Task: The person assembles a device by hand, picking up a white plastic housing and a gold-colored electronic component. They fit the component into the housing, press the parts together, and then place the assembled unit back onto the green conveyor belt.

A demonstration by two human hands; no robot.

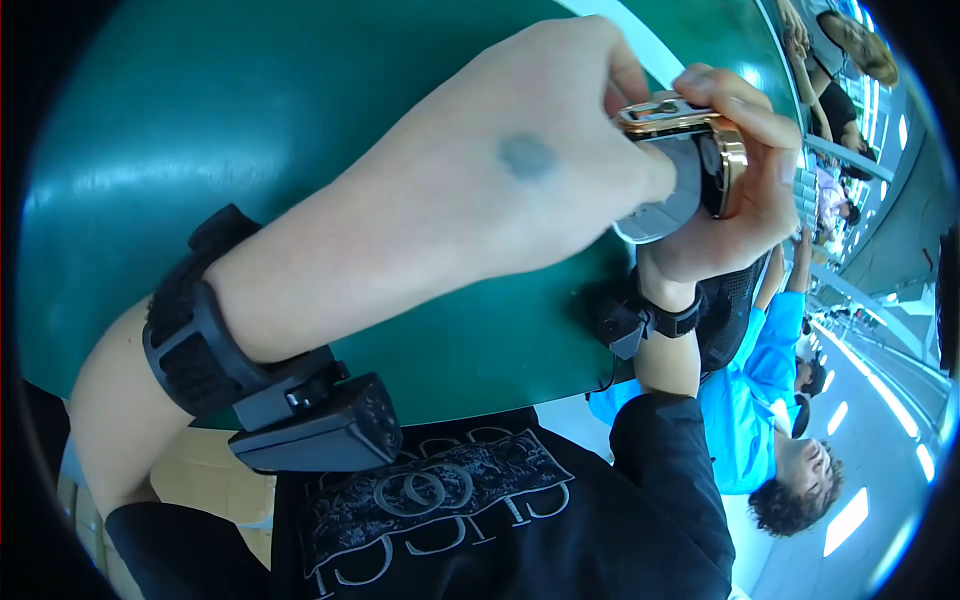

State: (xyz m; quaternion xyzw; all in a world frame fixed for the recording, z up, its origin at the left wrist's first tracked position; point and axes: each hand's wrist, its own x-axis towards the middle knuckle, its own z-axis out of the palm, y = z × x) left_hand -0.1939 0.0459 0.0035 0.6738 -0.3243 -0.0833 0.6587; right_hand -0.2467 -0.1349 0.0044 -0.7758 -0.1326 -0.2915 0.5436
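My left hand [560, 140] reaches across the green table, its back toward me, with a dark smudge on the skin. Its thumb presses on the rounded, shiny grey part of a gold-edged metal piece [735, 160]; its other fingers are mostly hidden behind the hand. From the right, my right hand [765, 195] wraps its fingers round the same piece's gold rim. A slotted gold strip shows along the top, and a dark gap lies inside the rim. The piece's exact kind cannot be made out. Both hands are closed on it, above the table.
The green table [180, 150] curves round in front of me, with a pale strip [650, 45] at its far side. Bulky black devices sit on my left forearm [320, 420] and right wrist [630, 325]. A person in blue [745, 430] is close on my right; a cardboard box [215, 480] stands below the table.
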